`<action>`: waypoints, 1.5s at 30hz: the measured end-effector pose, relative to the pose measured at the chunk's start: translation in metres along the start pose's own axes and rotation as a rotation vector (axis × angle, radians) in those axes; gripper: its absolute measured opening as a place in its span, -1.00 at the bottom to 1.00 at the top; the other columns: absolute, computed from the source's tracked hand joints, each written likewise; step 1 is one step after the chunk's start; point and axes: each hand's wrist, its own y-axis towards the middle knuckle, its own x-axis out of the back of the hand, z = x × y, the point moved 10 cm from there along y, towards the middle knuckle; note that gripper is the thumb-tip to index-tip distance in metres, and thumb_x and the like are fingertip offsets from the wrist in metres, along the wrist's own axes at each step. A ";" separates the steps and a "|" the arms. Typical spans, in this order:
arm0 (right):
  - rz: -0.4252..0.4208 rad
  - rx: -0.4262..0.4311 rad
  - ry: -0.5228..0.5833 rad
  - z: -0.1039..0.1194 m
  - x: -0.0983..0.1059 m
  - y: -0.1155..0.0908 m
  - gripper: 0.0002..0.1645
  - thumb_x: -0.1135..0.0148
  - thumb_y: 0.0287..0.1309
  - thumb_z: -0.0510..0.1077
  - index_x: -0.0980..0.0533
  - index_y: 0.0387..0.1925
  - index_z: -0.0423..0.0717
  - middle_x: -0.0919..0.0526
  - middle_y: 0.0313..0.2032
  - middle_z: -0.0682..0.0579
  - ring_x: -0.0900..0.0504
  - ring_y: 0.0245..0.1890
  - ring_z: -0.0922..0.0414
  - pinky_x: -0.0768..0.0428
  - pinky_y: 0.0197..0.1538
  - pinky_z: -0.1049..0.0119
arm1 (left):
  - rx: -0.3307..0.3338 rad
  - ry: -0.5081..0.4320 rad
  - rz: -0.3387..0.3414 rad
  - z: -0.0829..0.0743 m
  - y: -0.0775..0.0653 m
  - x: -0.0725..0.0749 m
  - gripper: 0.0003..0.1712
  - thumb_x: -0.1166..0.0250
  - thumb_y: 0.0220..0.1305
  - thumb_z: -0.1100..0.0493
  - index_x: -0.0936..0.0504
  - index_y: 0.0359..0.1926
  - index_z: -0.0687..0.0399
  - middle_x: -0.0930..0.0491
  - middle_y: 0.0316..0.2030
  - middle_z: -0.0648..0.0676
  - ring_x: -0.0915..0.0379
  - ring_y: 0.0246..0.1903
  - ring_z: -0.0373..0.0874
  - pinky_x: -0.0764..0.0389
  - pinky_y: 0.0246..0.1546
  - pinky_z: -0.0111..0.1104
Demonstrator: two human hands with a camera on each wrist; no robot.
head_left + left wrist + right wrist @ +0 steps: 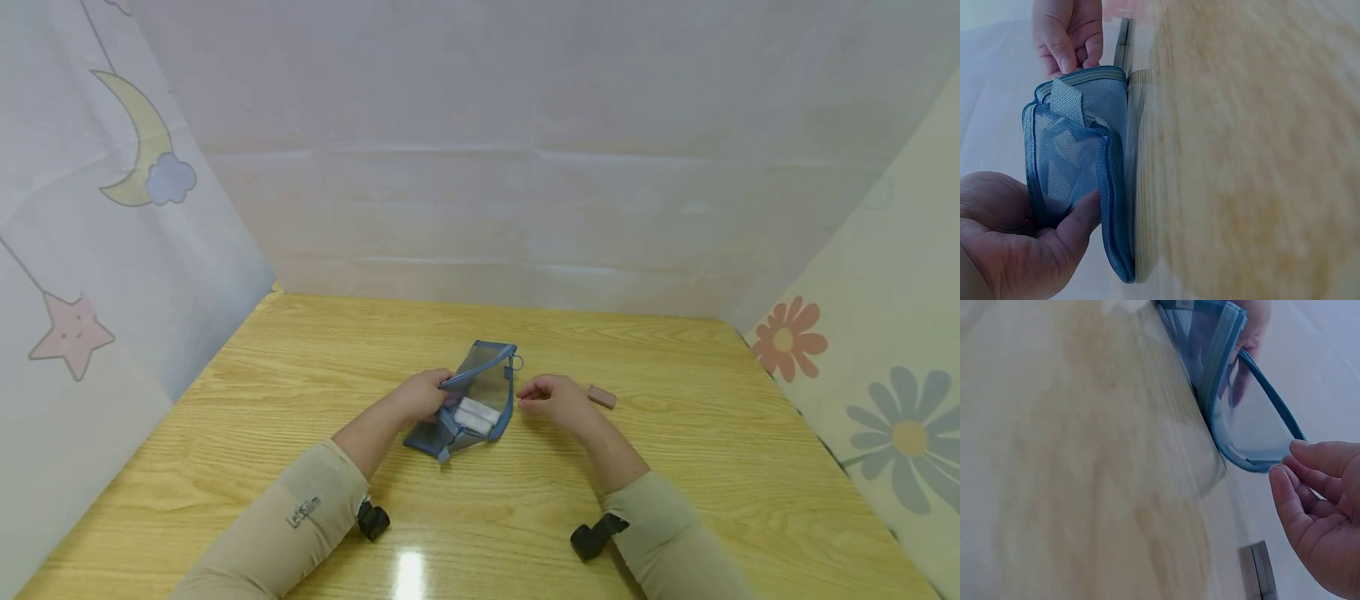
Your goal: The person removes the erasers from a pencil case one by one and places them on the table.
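Note:
A blue mesh zip pouch (491,379) lies on the table with its mouth spread towards the right. Two pale rectangular blocks (476,415) show inside it. My left hand (426,396) grips the pouch's left side; in the left wrist view the thumb (1082,215) presses on the mesh. Just right of the pouch's mouth is my right hand (553,398), its fingers loosely curled with nothing seen in them. In the right wrist view its fingertips (1297,447) come right at the pouch's blue rim (1272,400).
A small brownish block (602,397) rests on the wooden table (675,467) just beyond my right hand. A ring-shaped zip pull (517,362) hangs at the pouch's far corner. Printed cloth walls border the table at the back and both sides.

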 end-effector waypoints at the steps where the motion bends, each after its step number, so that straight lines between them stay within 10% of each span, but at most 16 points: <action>1: 0.007 0.007 -0.002 0.001 -0.003 0.001 -0.75 -0.23 0.11 -0.18 -0.56 -0.17 -0.21 -0.59 -0.32 -0.01 -0.52 -0.31 0.15 -0.51 -0.24 0.29 | 0.000 -0.001 0.000 0.000 0.000 0.000 -0.56 0.16 0.27 0.47 -0.42 0.11 0.16 -0.48 0.05 0.17 -0.36 0.10 0.02 -0.55 -0.22 -0.18; 22: 0.015 0.023 -0.079 0.008 -0.033 0.007 -0.85 -0.26 0.06 -0.22 -0.59 -0.29 -0.17 -0.60 -0.41 0.07 -0.51 -0.38 0.21 -0.48 -0.28 0.35 | 0.002 -0.019 0.031 0.003 0.004 -0.001 -0.56 0.17 0.29 0.46 -0.41 0.11 0.14 -0.45 0.08 0.17 -0.34 0.12 0.02 -0.54 -0.20 -0.16; 45: -0.053 -0.003 -0.167 0.006 -0.038 0.010 -0.83 -0.39 -0.10 -0.19 -0.61 -0.38 -0.12 -0.59 -0.50 0.12 -0.52 -0.46 0.24 -0.49 -0.33 0.36 | -0.017 0.042 0.005 0.001 0.004 0.001 -0.57 0.12 0.27 0.43 -0.44 0.10 0.12 -0.50 -0.17 0.11 -0.42 -0.29 -0.11 -0.50 -0.45 -0.33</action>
